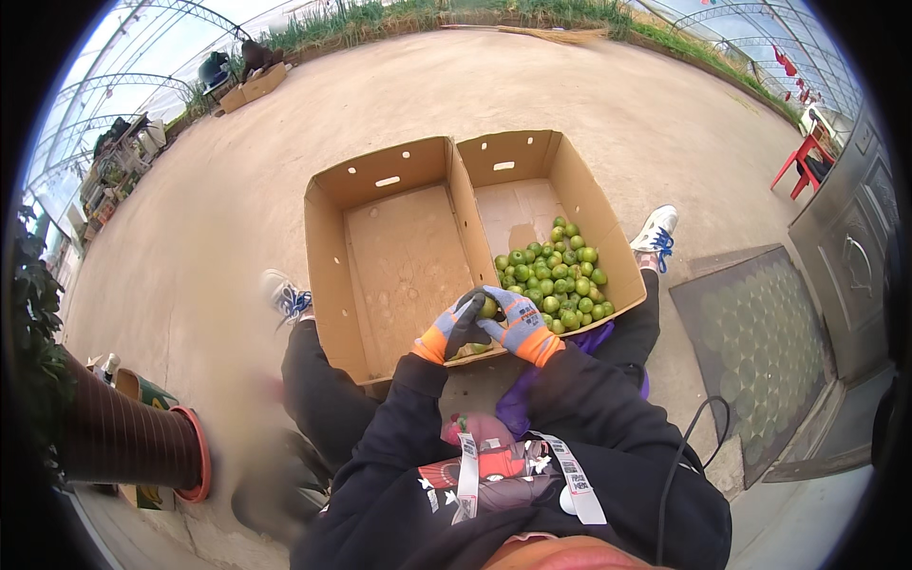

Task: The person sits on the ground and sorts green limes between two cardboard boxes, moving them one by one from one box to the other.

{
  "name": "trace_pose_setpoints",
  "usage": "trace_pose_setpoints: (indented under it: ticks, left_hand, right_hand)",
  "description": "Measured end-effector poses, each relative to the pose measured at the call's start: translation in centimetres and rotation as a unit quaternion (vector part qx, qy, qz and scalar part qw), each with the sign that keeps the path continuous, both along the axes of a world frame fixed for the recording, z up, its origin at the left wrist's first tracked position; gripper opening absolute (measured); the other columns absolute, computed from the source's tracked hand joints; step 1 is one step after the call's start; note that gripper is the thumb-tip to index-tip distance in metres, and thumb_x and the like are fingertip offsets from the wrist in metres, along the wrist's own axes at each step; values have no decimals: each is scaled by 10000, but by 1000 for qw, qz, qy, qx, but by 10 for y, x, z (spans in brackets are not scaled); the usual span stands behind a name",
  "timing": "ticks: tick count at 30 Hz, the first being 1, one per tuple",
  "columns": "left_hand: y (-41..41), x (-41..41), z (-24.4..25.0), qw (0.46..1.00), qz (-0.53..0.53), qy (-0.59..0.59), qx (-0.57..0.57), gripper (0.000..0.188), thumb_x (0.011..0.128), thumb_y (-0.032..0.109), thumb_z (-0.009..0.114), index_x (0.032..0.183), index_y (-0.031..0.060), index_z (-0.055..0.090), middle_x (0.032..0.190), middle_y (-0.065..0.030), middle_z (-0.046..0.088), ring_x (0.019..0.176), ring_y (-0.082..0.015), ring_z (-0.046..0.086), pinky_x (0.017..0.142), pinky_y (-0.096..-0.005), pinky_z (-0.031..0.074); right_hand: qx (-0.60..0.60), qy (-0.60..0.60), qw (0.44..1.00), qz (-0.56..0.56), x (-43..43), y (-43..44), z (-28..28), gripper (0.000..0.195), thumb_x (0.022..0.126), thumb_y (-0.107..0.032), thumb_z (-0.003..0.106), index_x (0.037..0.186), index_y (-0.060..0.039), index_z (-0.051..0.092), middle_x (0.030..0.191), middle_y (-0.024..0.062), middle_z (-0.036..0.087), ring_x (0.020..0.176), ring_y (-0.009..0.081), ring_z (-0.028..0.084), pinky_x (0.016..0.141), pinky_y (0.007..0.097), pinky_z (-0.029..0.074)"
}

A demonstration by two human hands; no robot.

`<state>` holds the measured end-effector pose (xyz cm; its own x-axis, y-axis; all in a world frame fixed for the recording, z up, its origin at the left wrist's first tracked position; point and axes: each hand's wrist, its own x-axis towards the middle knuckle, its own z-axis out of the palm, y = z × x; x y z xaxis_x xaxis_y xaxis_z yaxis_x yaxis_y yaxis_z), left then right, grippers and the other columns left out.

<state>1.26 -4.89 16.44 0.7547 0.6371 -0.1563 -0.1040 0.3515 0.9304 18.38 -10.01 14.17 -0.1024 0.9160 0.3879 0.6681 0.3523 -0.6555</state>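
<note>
Both of my hands wear grey-and-orange work gloves with dark palms. They meet over the near end of a cardboard box (388, 160) that has two compartments. A small round green fruit (489, 308) sits between the fingers of my left hand (459, 325) and my right hand (519, 320), and both grip it. Many similar green fruits (559, 274) fill the near part of the right compartment. Below my hands, a few pale green fruits (474, 349) lie at the near edge of the left compartment, partly hidden by the gloves.
My shoes (654, 231) flank the box on the concrete floor (214, 214). Purple fabric (516, 402) hangs below its near edge. On the left stands a large brown plant pot (135, 420); a doormat (748, 342) and metal door (855, 249) are right. Another person (256, 57) is far left beside cartons (255, 89).
</note>
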Motion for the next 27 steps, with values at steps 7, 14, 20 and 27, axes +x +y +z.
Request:
trace_pose_setpoints:
  ticks: [7, 14, 20, 27]
  left_hand:
    - [4, 8, -26, 987, 138, 81, -31, 668, 929, 457, 556, 1437, 95, 317, 1277, -121, 540, 1020, -228, 600, 835, -349, 511]
    - [-5, 2, -41, 944, 131, 6, 302, 622, 894, 346, 646, 1402, 110, 375, 1241, -111, 542, 996, -251, 614, 817, -333, 517]
    - [14, -27, -60, 906, 197, 345, 143, 668, 820, 347, 689, 1384, 124, 410, 1261, -170, 537, 1071, -311, 592, 894, -386, 490]
    - [-13, 11, -62, 792, 140, 513, 300, 669, 838, 435, 609, 1406, 158, 389, 1456, -189, 361, 1328, -353, 377, 1054, -438, 358]
  right_hand:
    - [-20, 2, 991, -134, 43, 6, -14, 611, 806, -348, 692, 1320, -95, 479, 1240, 162, 572, 1132, 350, 538, 962, 434, 421]
    - [84, -51, 993, 59, 11, 1, 26, 614, 798, -354, 709, 1308, -85, 497, 1168, 165, 593, 1077, 340, 554, 942, 426, 426]
    - [-145, -204, 954, -166, 66, 34, -25, 559, 830, -432, 628, 1296, -143, 520, 1246, 154, 560, 1144, 321, 538, 954, 442, 422]
    - [-358, -349, 854, -142, 82, 31, -63, 727, 755, -518, 654, 1364, -169, 464, 1362, 143, 475, 1259, 344, 454, 1024, 448, 395]
